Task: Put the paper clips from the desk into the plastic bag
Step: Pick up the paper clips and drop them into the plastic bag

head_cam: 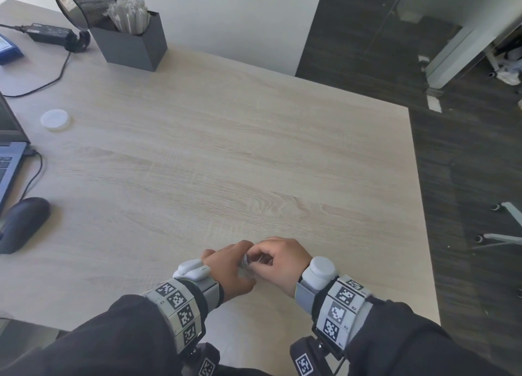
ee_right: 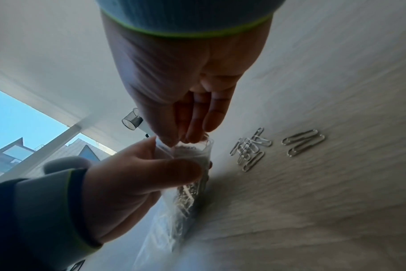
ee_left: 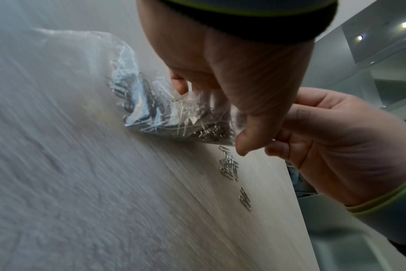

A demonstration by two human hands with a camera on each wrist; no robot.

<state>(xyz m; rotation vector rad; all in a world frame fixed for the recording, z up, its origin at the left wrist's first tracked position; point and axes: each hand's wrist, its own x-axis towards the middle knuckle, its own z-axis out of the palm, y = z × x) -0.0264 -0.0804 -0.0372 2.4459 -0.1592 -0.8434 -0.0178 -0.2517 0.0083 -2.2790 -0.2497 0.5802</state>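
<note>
Hands meet at the near edge of the desk (head_cam: 254, 138), close together, with the plastic bag (ee_left: 165, 110) between them. The left hand (head_cam: 226, 271) pinches the bag near its mouth, thumb on one side and fingers on the other, so the clear film stands up from the wood while its lower end rests on the desk. Many paper clips already lie bunched inside the bag, seen through the film in both wrist views.

The right hand (ee_right: 181, 77) points down at the bag's mouth, its fingertips (ee_right: 192, 135) pressed together right at the opening and touching the rim; one clip shows at the mouth beside them. Whether the fingertips pinch a clip themselves cannot be told.

The loose paper clips (ee_right: 250, 150) lie flat on the desk just beside the bag, apart from both hands: a small tangled heap nearest the bag, and two more clips (ee_right: 304, 142) side by side a little beyond it. In the left wrist view the same heap (ee_left: 228, 165) sits just below the left thumb tip, not touching it.

Farther back on the desk stand a gray box (head_cam: 132, 42) of white sticks, a tipped mesh cup (head_cam: 84, 2), a white lid (head_cam: 55, 119), a mouse (head_cam: 22, 223) and a laptop (head_cam: 8, 160).
</note>
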